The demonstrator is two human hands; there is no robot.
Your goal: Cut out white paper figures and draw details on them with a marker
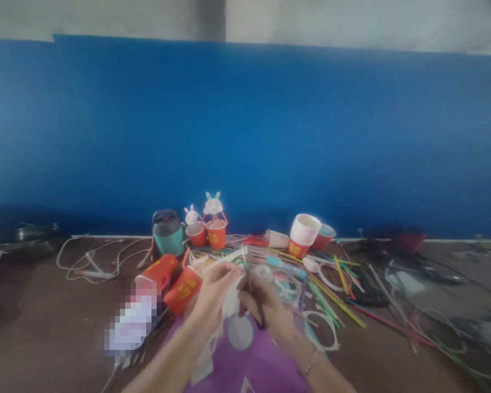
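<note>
Item: scissors (246, 267), one pair, in the right hand (265, 305); grip closed round the handles, blades upright in view, pointing away from the wearer. Item: white paper (230, 301), just left of the blades, nearer the left hand (215, 284); narrow pinch, apparently on its edge, blurred. Beneath: purple sheet (257, 363), white disc (240, 332) upon it.

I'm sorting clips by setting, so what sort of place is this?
Probably a craft table: a stack of paper cups, bunny figures standing in red cups, and scissors in the right hand suggest it.
</note>
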